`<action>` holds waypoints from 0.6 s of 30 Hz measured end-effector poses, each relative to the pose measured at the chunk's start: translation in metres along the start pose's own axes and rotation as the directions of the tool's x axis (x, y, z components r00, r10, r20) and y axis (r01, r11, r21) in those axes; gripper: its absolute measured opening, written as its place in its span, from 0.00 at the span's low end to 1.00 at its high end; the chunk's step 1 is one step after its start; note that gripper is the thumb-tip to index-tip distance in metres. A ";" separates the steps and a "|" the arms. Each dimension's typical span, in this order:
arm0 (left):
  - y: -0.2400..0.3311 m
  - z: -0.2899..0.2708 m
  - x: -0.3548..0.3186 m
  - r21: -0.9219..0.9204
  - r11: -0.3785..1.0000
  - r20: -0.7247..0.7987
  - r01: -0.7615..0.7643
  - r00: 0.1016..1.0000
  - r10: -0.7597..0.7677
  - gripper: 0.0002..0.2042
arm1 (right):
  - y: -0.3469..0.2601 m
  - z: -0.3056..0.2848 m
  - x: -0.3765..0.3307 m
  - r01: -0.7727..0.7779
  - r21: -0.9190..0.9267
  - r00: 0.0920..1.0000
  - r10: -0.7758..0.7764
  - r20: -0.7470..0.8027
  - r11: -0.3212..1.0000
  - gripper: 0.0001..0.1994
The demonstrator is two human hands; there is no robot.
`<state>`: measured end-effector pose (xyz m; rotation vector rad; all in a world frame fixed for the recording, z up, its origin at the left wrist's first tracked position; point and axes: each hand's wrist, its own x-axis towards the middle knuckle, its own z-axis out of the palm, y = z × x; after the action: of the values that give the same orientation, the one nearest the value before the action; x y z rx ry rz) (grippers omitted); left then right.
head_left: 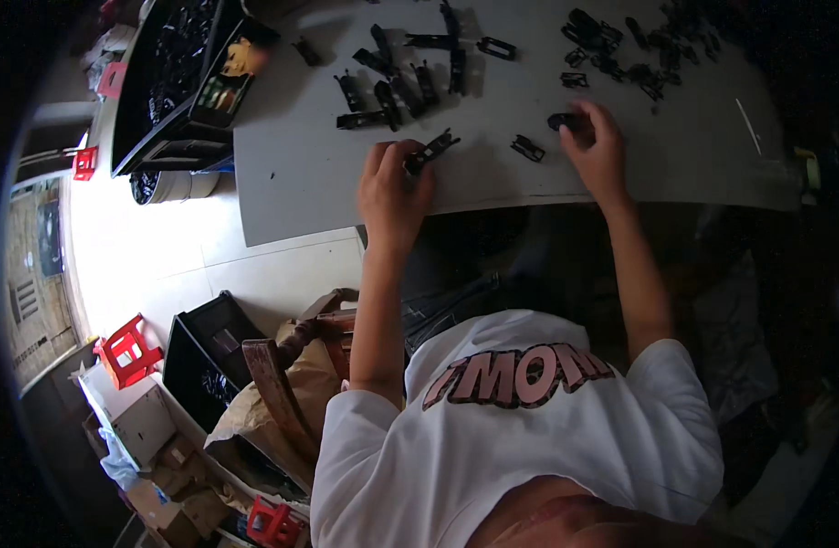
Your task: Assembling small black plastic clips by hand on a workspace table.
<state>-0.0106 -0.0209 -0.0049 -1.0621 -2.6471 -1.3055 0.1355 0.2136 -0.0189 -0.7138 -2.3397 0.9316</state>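
Note:
Between the thumb and fingers of my left hand (392, 196) is a long black plastic part (435, 149), its forked end pointing up and to the right. My right hand (598, 151) pinches a smaller, dark rounded plastic piece (559, 121), partly covered by the fingers. One short black frame-like part (527, 148) lies on the grey table (301, 183) between both hands, touching neither. Beyond my left hand, several long black parts (404, 93) lie in a loose group. A scattered heap of smaller black pieces (611, 64) spreads out beyond my right hand.
At the table's left side stands a black crate (127, 151) full of dark pieces, with a white bucket (187, 185) below it. A wooden chair (287, 388), another black crate (187, 365) and a red stool (129, 352) occupy the floor at lower left.

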 end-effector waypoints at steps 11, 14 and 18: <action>0.025 0.015 -0.010 -0.249 0.966 0.228 -0.065 0.966 0.124 0.14 | -0.050 0.010 -0.030 0.150 -0.217 0.989 -0.150 0.017 0.965 0.12; 0.027 0.013 -0.012 -0.267 0.963 0.242 -0.044 0.964 0.111 0.13 | -0.051 0.019 -0.030 0.171 -0.268 0.985 -0.168 0.034 0.948 0.13; 0.029 0.014 -0.012 -0.357 0.930 0.306 0.087 0.952 0.029 0.13 | -0.050 0.023 -0.026 0.105 -0.311 0.991 -0.074 0.107 0.945 0.13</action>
<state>0.0194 -0.0052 0.0031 -1.3744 -2.6956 -1.8362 0.1262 0.1552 -0.0038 -0.6906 -2.6154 0.5658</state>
